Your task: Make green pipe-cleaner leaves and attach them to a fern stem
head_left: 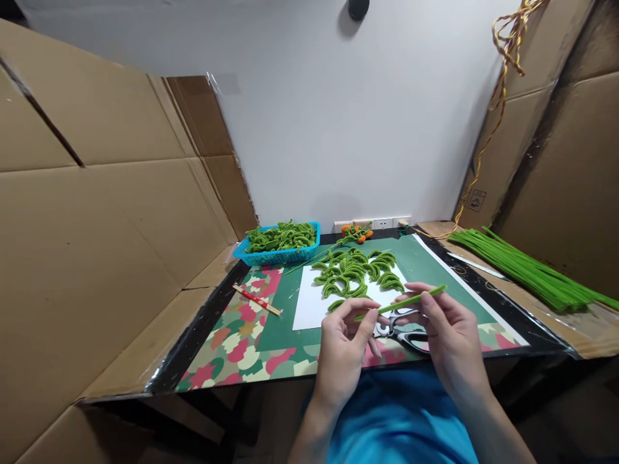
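Observation:
A short green pipe cleaner [402, 303] stretches between my two hands over the front of the table. My left hand [344, 341] pinches its left end between thumb and fingers. Toward the other end, my right hand [449, 332] pinches it, with the tip sticking out past the thumb. Behind and below the hands lie scissors [411, 339] with black and grey handles, their blades mostly hidden. Many bent green pipe cleaner pieces [345, 270] are spread over a white sheet of paper [304, 299] just beyond my hands.
A blue basket [278, 256] heaped with green pieces stands back left. Near it are orange flowers or berries [360, 233] on a green stem and a red-wrapped stick [256, 300]. Long green pipe cleaners [527, 267] lie at right beside a white blade-like strip [476, 265]. Cardboard walls [106, 212] flank the table.

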The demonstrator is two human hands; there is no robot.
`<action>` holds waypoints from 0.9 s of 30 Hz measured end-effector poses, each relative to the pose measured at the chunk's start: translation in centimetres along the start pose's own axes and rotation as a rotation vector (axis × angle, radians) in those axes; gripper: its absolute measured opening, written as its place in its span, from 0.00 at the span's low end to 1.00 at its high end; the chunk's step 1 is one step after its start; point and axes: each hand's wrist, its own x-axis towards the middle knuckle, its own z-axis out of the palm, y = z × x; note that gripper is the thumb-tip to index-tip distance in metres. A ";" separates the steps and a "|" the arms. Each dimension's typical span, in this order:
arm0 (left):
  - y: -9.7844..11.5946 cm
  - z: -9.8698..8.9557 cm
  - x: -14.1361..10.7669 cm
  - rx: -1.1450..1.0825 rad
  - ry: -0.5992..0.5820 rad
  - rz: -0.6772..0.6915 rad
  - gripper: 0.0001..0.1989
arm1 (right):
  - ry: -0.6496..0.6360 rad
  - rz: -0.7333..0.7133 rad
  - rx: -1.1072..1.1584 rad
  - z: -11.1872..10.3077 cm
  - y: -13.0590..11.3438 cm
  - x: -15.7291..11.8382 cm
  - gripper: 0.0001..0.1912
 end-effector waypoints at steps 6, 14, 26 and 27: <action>-0.5 -0.1 -0.2 -0.017 -0.025 -0.004 0.12 | 0.176 -0.040 0.080 -0.7 -1.0 0.3 0.14; -0.4 0.4 -0.4 -0.071 -0.077 -0.049 0.15 | 0.302 -0.088 0.156 -0.6 -0.3 0.1 0.12; -0.4 0.8 -0.7 -0.045 -0.123 -0.090 0.17 | 0.437 -0.166 0.201 -1.1 0.5 0.9 0.14; -0.4 0.7 -0.7 -0.043 -0.123 -0.092 0.17 | 0.440 -0.167 0.209 -1.1 0.5 0.9 0.14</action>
